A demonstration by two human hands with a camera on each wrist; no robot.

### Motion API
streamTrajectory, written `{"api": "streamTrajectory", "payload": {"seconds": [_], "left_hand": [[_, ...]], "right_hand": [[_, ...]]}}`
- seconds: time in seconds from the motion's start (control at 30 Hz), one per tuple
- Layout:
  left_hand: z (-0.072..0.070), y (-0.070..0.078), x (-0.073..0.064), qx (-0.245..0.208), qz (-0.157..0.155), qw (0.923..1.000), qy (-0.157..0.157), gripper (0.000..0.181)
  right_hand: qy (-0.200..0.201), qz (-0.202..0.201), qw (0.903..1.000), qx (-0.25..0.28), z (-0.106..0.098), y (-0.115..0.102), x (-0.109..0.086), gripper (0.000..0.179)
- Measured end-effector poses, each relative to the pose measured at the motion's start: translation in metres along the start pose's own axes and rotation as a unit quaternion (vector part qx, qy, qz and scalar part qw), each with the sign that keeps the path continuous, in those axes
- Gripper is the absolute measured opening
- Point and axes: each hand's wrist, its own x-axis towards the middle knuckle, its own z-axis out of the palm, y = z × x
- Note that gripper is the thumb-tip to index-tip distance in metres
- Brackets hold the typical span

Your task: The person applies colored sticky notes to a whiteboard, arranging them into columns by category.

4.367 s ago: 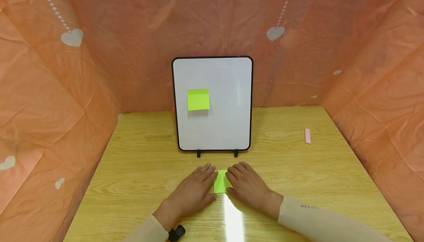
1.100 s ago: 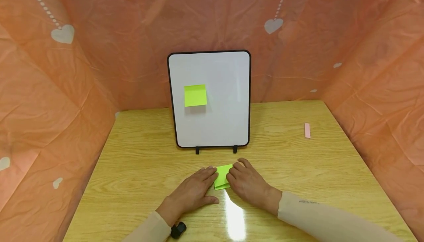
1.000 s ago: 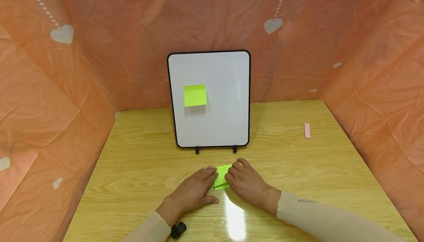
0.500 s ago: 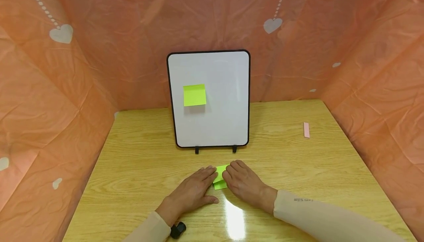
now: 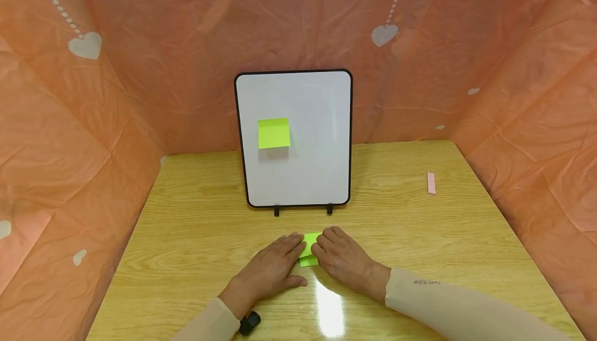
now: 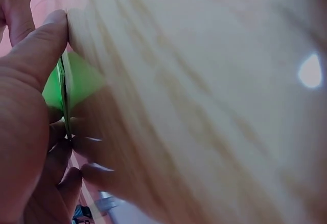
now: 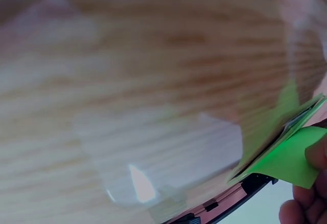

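Note:
A yellow-green sticky note pad point(image 5: 308, 261) lies on the wooden table between both hands. My left hand point(image 5: 269, 264) rests flat on its left edge, fingers straight and thumb spread toward me. At the right side my right hand point(image 5: 344, 256), fingers curled, pinches the top sticky note point(image 5: 311, 242). That sheet's near edge stands up off the pad, baring a strip underneath. Seen from the right wrist, the lifted sticky note point(image 7: 288, 160) bends away from the thin pad stack point(image 7: 278, 138), with fingertips point(image 7: 317, 152) on it. The sheet's right end is hidden under the right hand in the head view.
Behind the hands a black-framed whiteboard point(image 5: 298, 180) stands on two small black feet. One yellow-green sticky note point(image 5: 274, 135) is stuck left of its middle. A pink strip point(image 5: 431, 183) lies at the back right. Orange cloth point(image 5: 196, 71) surrounds the table.
The right hand has closed on the pad's top sheet and shifted slightly left. The sheet's near edge has risen, widening the strip beneath. The left hand has stayed nearly in place.

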Motion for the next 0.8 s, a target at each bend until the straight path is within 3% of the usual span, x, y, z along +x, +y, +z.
{"api": "streamTrajectory", "payload": {"seconds": [0.2, 0.37, 0.5, 0.8], "left_hand": [[-0.0010, 0.0007, 0.0002, 0.020, 0.002, 0.9998, -0.007, 0.085], [-0.0012, 0.0008, 0.0009, 0.031, 0.003, 0.9994, -0.013, 0.085], [-0.0022, 0.0010, 0.0015, 0.038, 0.003, 0.9991, -0.018, 0.085], [-0.0018, 0.0002, -0.0005, 0.034, 0.011, 0.9993, -0.007, 0.084]], "right_hand": [[-0.010, -0.010, 0.9999, -0.003, -0.0008, -0.0011, -0.0001, 0.019], [-0.008, -0.009, 0.9999, -0.003, -0.0005, -0.0015, -0.0007, 0.028], [-0.016, -0.007, 0.9998, -0.004, -0.0016, -0.0014, -0.0009, 0.019], [-0.021, 0.003, 0.9998, -0.001, -0.0016, -0.0012, 0.0001, 0.018]]}}
